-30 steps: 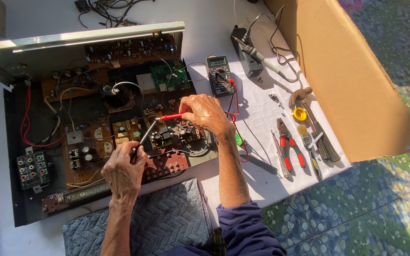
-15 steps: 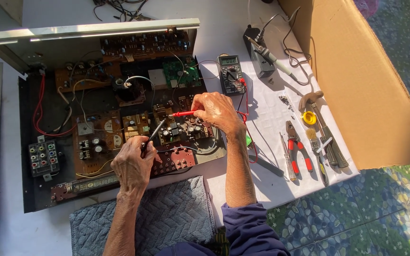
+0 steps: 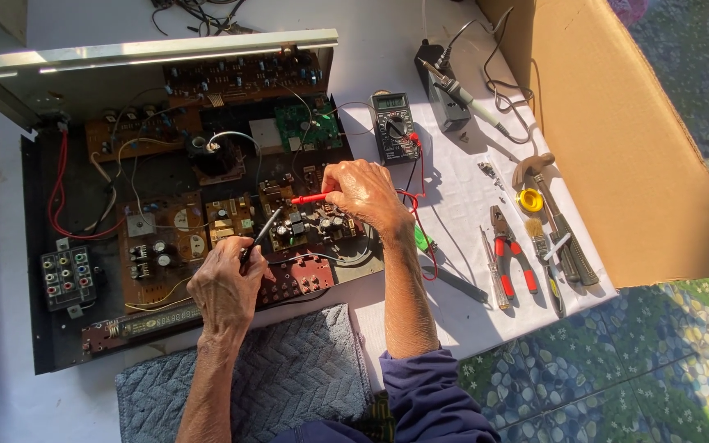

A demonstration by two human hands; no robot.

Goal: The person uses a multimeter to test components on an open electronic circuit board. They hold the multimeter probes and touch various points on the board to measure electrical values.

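While you lean over it, the opened amplifier chassis [image 3: 34,246] fills the left of the white table [image 3: 453,320], its brown circuit boards [image 3: 166,238] and red wires [image 3: 59,189] laid bare, with a cardboard box [image 3: 617,139] lying to the right. A grey towel [image 3: 289,377] sits just below the chassis, under your forearms. Beyond your right wrist the multimeter [image 3: 393,125] rests beside the chassis (its leads run toward your hand). Your right hand [image 3: 363,193] is closed around the red probe [image 3: 312,198], its tip down among the middle components, though whether it touches a contact is hard to tell. Your left hand [image 3: 225,287] pinches the black probe [image 3: 263,231], angled into the same board. Red-handled pliers [image 3: 512,254] lie well off to the right.
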